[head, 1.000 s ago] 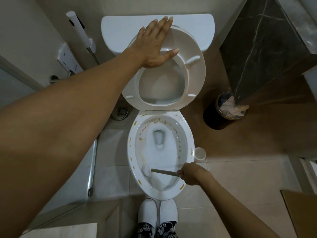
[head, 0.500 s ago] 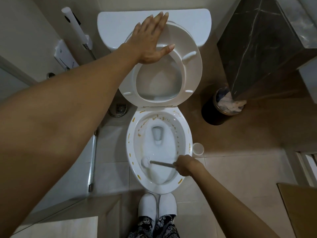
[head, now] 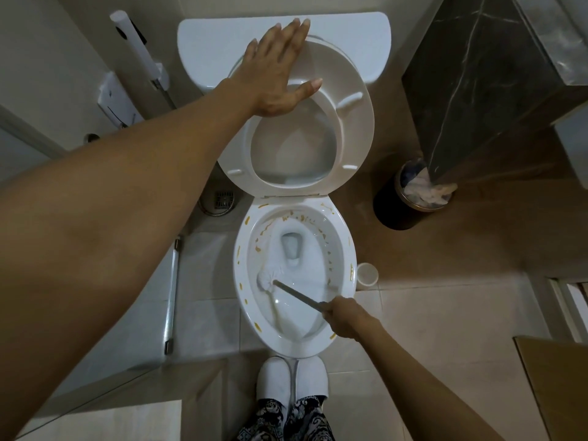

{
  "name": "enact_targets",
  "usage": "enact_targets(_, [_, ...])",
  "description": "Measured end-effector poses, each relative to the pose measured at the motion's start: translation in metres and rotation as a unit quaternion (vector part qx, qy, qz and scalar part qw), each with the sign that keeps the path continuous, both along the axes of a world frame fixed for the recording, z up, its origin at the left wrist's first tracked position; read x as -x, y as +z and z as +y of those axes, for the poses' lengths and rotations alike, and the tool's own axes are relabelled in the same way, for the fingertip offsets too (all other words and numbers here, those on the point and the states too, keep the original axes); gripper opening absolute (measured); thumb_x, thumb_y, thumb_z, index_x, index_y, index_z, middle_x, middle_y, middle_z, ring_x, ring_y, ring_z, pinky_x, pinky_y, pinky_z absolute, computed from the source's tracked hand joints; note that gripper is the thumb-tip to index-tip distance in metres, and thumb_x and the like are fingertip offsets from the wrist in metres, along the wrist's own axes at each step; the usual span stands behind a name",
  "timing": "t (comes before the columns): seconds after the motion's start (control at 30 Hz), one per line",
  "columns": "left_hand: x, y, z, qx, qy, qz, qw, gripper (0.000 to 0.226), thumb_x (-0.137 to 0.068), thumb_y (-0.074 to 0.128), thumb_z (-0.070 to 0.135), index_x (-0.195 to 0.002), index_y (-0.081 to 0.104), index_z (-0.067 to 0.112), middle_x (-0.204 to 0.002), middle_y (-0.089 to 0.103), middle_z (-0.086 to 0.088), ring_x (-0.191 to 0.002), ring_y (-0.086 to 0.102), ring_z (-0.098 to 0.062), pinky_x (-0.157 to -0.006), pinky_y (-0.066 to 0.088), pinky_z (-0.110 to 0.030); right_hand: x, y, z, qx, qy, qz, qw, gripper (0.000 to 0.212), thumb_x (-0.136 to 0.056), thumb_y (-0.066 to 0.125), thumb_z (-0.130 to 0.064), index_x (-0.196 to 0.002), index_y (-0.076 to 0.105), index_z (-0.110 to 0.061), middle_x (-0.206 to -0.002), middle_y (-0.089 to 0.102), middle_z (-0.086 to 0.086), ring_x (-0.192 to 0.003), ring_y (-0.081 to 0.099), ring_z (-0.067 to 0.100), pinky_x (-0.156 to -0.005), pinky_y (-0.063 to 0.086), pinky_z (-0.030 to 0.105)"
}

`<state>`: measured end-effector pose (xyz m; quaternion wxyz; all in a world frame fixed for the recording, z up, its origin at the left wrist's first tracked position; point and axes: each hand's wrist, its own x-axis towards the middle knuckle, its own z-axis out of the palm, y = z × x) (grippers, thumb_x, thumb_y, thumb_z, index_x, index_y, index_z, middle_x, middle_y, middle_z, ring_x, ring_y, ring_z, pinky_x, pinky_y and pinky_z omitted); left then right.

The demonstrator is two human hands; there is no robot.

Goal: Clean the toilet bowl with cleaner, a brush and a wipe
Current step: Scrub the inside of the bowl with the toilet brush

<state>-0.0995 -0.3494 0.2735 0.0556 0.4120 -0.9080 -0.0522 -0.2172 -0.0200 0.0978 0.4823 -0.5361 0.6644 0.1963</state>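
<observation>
Scrubbing low on the bowl's left wall, the brush (head: 266, 279) looks light, its handle thin and stiff, probably slick when wet, so best held far up the handle. The right hand (head: 343, 317) fists that end; the left hand (head: 277, 74) presses flat against the raised seat (head: 353, 128).
</observation>
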Motion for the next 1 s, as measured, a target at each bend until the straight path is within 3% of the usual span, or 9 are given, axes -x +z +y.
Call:
enact_targets(0.07, [0.000,0.000,0.000,0.004,0.001,0.002,1.000,0.083,-0.091,0.026,0.066,-0.152,-0.006,0.018,-0.160,-0.005,-0.006,-0.146,-0.004,-0.029,-0.115,0.001,-0.052,0.016,0.007,0.004,-0.053,-0.104,-0.049,0.992,0.026,-0.102,0.037,-0.030,-0.112,0.060,-0.023,-0.076,0.049,0.004,-0.052,0.042,0.014,-0.048,0.038,0.025])
enact_targets(0.17, [0.000,-0.001,0.000,0.004,0.000,0.001,1.000,0.084,-0.091,0.026,0.066,-0.152,-0.006,0.018,-0.160,-0.004,-0.007,-0.146,-0.004,-0.029,-0.116,0.002,-0.052,0.032,0.002,0.003,-0.103,-0.173,-0.059,0.978,0.033,-0.100,0.041,-0.031,-0.131,0.054,-0.030,-0.063,0.042,0.003,-0.047,0.030,0.012,-0.043,0.028,0.022])
enact_targets(0.37, [0.001,0.000,0.000,0.000,0.002,0.006,1.000,0.083,-0.091,0.027,0.066,-0.151,-0.007,0.019,-0.160,-0.004,-0.006,-0.146,-0.003,-0.029,-0.116,0.002,-0.052,0.002,-0.011,0.000,-0.018,-0.152,-0.073,0.986,0.040,-0.102,0.038,-0.028,-0.141,0.046,-0.029,-0.071,0.045,-0.002,-0.051,0.038,0.012,-0.039,0.035,0.021])
enact_targets(0.6, [0.000,-0.003,-0.001,0.010,0.002,0.009,1.000,0.084,-0.091,0.026,0.067,-0.151,-0.006,0.019,-0.160,-0.004,-0.005,-0.146,-0.003,-0.028,-0.116,0.003,-0.052,0.027,0.009,-0.018,-0.056,-0.095,-0.047,0.993,0.037,-0.100,0.045,-0.029,-0.137,0.052,-0.028,-0.074,0.048,-0.005,-0.053,0.040,0.009,-0.044,0.034,0.018])
enact_targets(0.7, [0.001,-0.003,-0.001,0.011,0.003,0.009,1.000,0.083,-0.091,0.026,0.066,-0.151,-0.007,0.019,-0.160,-0.004,-0.005,-0.146,-0.003,-0.028,-0.116,0.002,-0.051,0.012,0.007,-0.038,0.000,-0.037,-0.028,0.999,0.037,-0.101,0.040,-0.028,-0.136,0.052,-0.025,-0.102,0.062,0.004,-0.065,0.054,0.013,-0.051,0.042,0.018])
enact_targets(0.77, [0.001,-0.003,-0.001,0.009,0.003,0.009,1.000,0.083,-0.091,0.026,0.066,-0.151,-0.007,0.019,-0.160,-0.005,-0.005,-0.146,-0.004,-0.028,-0.116,0.002,-0.051,-0.001,-0.004,-0.047,0.029,-0.066,-0.030,0.997,0.038,-0.101,0.041,-0.030,-0.135,0.054,-0.020,-0.109,0.062,0.007,-0.079,0.060,0.018,-0.062,0.044,0.022])
enact_targets(0.9, [0.001,-0.004,-0.001,0.016,0.003,0.014,1.000,0.082,-0.091,0.026,0.066,-0.151,-0.006,0.019,-0.160,-0.004,-0.005,-0.146,-0.003,-0.028,-0.116,0.002,-0.051,-0.004,-0.013,-0.051,0.033,-0.119,-0.036,0.992,0.037,-0.101,0.040,-0.033,-0.133,0.054,-0.021,-0.087,0.054,0.000,-0.055,0.042,0.007,-0.040,0.030,0.016])
enact_targets(1.0, [0.001,-0.004,-0.001,0.020,0.003,0.016,1.000,0.082,-0.092,0.026,0.065,-0.151,-0.006,0.019,-0.160,-0.004,-0.005,-0.146,-0.004,-0.028,-0.116,0.002,-0.051,0.007,-0.005,-0.048,0.000,-0.082,-0.037,0.996,0.037,-0.101,0.040,-0.034,-0.135,0.053,-0.025,-0.088,0.056,-0.001,-0.055,0.045,0.009,-0.039,0.034,0.016])
